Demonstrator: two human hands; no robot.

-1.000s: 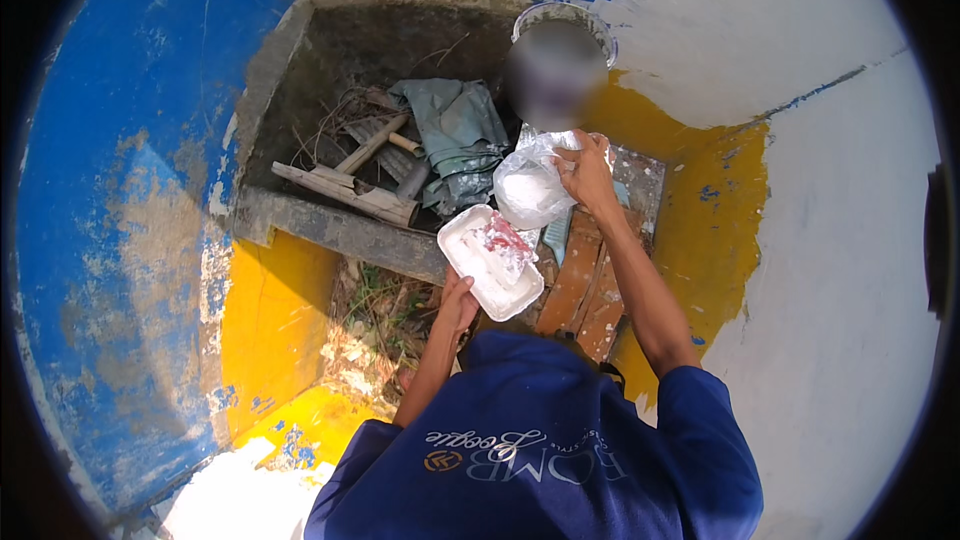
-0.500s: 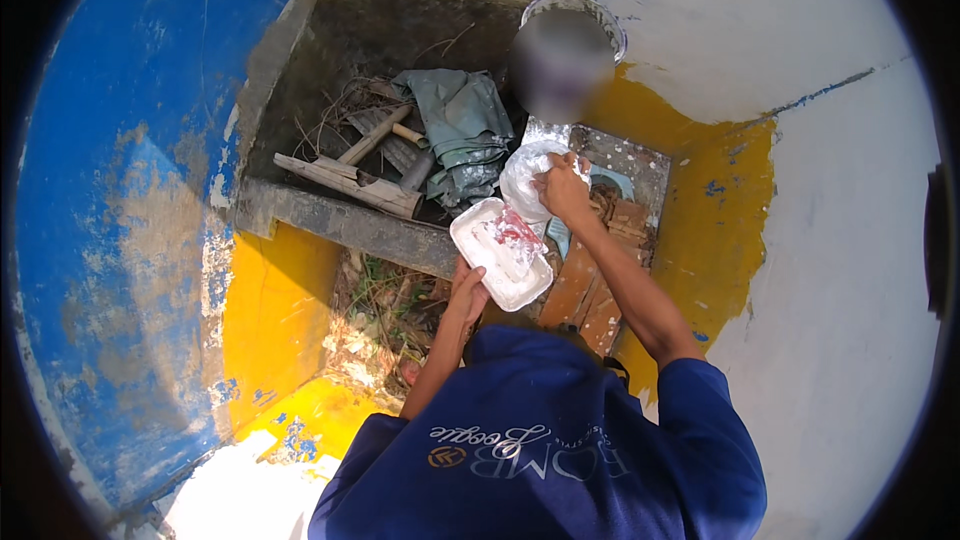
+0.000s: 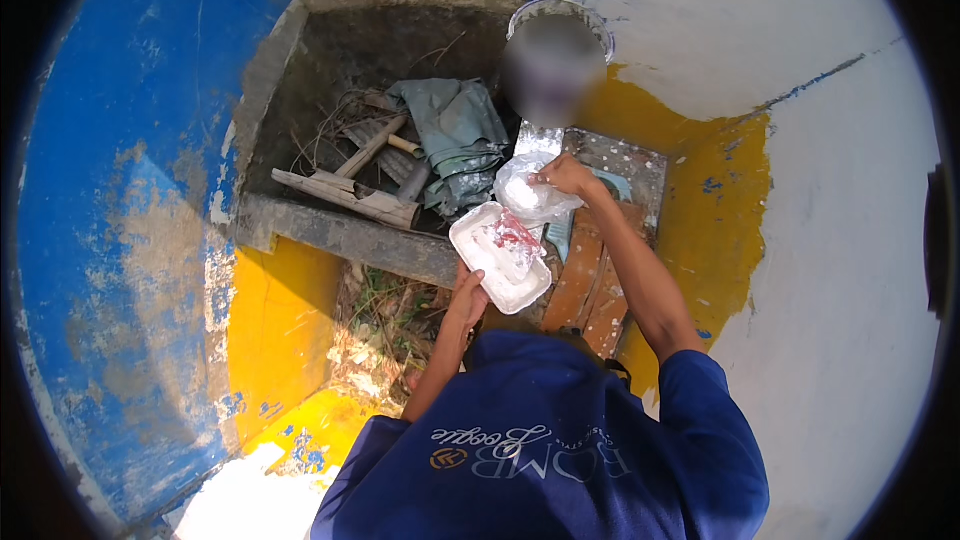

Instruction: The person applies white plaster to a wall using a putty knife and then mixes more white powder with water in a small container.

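Observation:
My left hand (image 3: 468,294) grips the lower left edge of a shallow white tray (image 3: 472,248), fingers beneath and thumb on the rim. White powder or paste lies in the tray, with a red, white-smeared piece (image 3: 516,236) whose kind I cannot make out. Just above the tray, my right hand (image 3: 566,177) pinches the upper right part of a clear plastic bag (image 3: 538,202). White material shows inside this bag, and its lower edge hangs close to the tray's upper corner.
A concrete basin (image 3: 350,240) at the left holds sticks, split bamboo (image 3: 350,198), a wooden-handled hammer (image 3: 405,145) and folded green sheeting (image 3: 455,130). A partly blurred bucket (image 3: 604,32) stands beyond the bag. Brownish-orange boards (image 3: 578,285) and a light-blue object (image 3: 560,236) lie below. Painted walls rise on both sides.
The right hand has shifted slightly left, and the bag now looks looser and more see-through, with white material gathered at its left. The left hand still holds the tray in nearly the same place.

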